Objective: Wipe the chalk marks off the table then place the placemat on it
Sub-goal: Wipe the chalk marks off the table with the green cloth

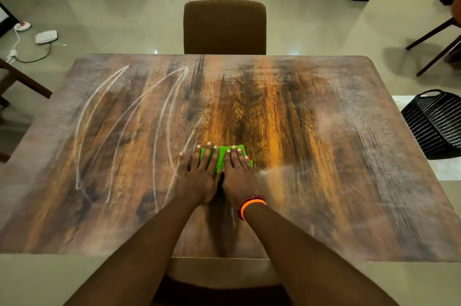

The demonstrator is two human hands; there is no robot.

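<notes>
Chalk marks [129, 131] cover the left half of the wooden table [349, 181] in long, thin, curved white lines, while the right half only has a pale, dusty smear on it. No placemat shows anywhere in the view. Nearest to the camera, two bare arms reach forward over the near edge of the table. The right wrist wears a dark red bead band and a bright orange band [250, 206]. A little farther on, both hands lie side by side on a green cloth [222, 156], close to the middle of the table and just right of the last chalk line. The left hand [199, 173] is flat with its fingers straight and spread, pressing down on the left part of the cloth. The right hand [238, 173] is flat too, with its fingers straight and close together, pressing on the right part. Neither hand is curled around the cloth. The thumbs sides of the two hands touch. Beyond the hands, the wood looks darker and clean in the middle. At the far edge of the table stands a brown chair [224, 27], pushed in close. To the right, on the floor, sits a black basket [434, 123]. Far off to the left, white plugs and a cord [30, 38] lie on the shiny floor.
</notes>
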